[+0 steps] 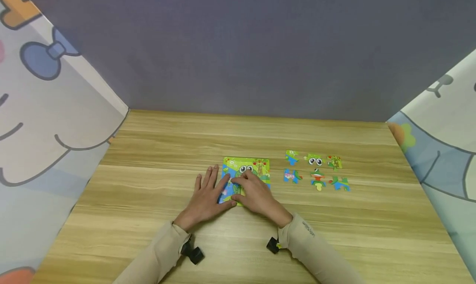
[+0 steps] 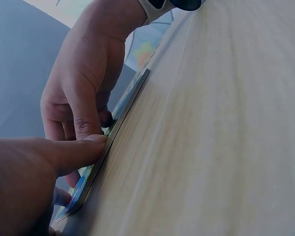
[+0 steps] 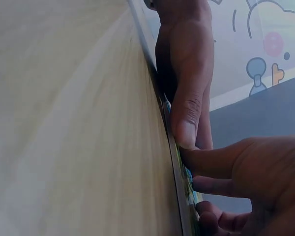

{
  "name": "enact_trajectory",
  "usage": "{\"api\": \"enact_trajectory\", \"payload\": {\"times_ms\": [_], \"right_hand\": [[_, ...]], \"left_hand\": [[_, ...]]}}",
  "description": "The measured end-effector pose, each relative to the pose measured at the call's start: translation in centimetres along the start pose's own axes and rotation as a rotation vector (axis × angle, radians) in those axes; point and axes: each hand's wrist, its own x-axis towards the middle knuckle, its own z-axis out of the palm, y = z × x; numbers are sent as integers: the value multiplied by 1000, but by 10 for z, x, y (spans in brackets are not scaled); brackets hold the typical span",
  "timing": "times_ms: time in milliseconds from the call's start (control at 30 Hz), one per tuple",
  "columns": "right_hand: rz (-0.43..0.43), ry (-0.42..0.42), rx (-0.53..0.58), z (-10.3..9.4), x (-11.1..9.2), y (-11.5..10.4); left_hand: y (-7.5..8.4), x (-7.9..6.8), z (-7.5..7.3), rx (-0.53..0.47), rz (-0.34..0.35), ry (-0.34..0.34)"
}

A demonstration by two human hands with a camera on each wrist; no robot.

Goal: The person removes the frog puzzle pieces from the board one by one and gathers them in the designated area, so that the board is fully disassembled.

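Puzzle board (image 1: 235, 164), square, frog-printed, green-and-blue, sits partly under the spread left hand (image 1: 206, 199), presumably against sliding, while the right hand (image 1: 256, 196) arches over, any grip hidden!

Item 1: lettering (image 1: 308, 229), dark, 1 short line, on the beige right sleeve (image 1: 320, 253). Placement: near the cuff, on the outer side of the forearm, running aslant along the cloth. Condition: small and slightly blurred; the initial looks like a capital L, the remaining letters too small to read with certainty. Seen in: head view. Other legible text, brands, numbers or signs, all 3 views: none.
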Motion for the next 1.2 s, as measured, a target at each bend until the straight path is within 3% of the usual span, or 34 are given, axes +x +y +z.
{"api": "enact_trajectory", "payload": {"times_ms": [333,1200], "right_hand": [[65,-38,70,0,3,-3],[9,19,27,0,0,-10]], "left_hand": [[0,1,1,5,-1,-2],[0,0,-1,0,-15,-11]]}}
